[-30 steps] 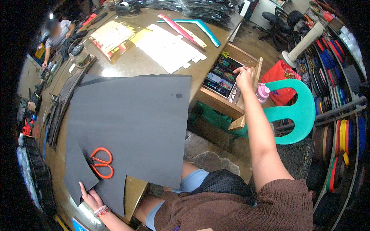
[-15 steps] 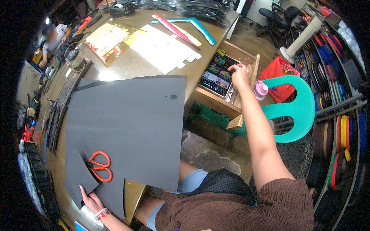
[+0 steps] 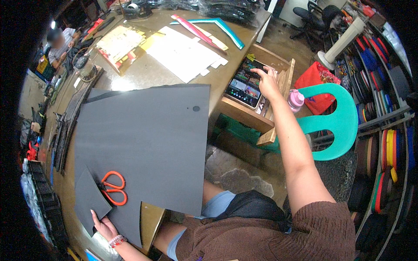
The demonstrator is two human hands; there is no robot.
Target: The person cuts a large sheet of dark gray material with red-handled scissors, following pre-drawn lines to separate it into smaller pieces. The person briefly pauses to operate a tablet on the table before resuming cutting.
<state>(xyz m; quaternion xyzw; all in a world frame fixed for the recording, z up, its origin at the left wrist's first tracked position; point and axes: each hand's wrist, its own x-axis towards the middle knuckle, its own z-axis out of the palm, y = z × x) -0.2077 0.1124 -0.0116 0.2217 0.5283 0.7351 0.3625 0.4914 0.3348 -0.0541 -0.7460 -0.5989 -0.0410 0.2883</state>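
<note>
Not much has shifted since a second ago, really: the right hand (image 3: 266,82) was already up at the tablet (image 3: 246,83) and it's still there, just nudged a little along the screen's top right corner. Fingers spread loose and open, tips touching the glass, nothing gripped. So it looks like screen-tapping is still going on, and the cutting is on hold.

The left hand (image 3: 104,226) hasn't budged either. It lies flat at the near left corner of the surface (image 3: 148,74), fingers open and pressing on a small grey offcut (image 3: 89,200), not clutching it.

Going outward: the orange scissors (image 3: 114,188) lie just beside that offcut, on the big grey sheet (image 3: 148,143), untouched. The sheet covers most of the near surface and hangs over its edge.

The tablet lies in a wooden tray (image 3: 278,93) to the right of the surface, with a pink bottle (image 3: 295,100) and a teal chair (image 3: 335,124) just past it. Further up there's white paper (image 3: 183,52) and some coloured strips (image 3: 204,30).
</note>
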